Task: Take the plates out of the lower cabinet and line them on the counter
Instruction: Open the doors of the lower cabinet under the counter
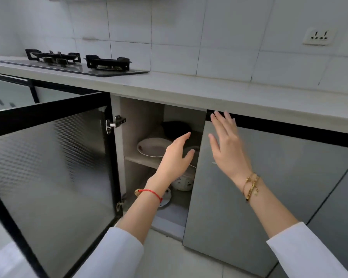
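Observation:
The lower cabinet (143,117) stands open under the counter (189,91). On its inner shelf lies a white plate (152,147), with a second white dish (190,151) partly hidden behind my left hand (175,157). That hand reaches into the opening with fingers straight and holds nothing. My right hand (225,143) is spread flat in front of the shut right door (249,197), fingertips near its black top edge. On the cabinet floor sit a white patterned bowl (182,184) and another plate (166,198), partly covered by my wrist.
The left cabinet door (48,167), glass in a black frame, swings wide open toward me on the left. A dark object (176,128) sits at the back of the shelf. A two-burner gas hob (78,61) occupies the counter's left. A wall socket (318,36) is at upper right.

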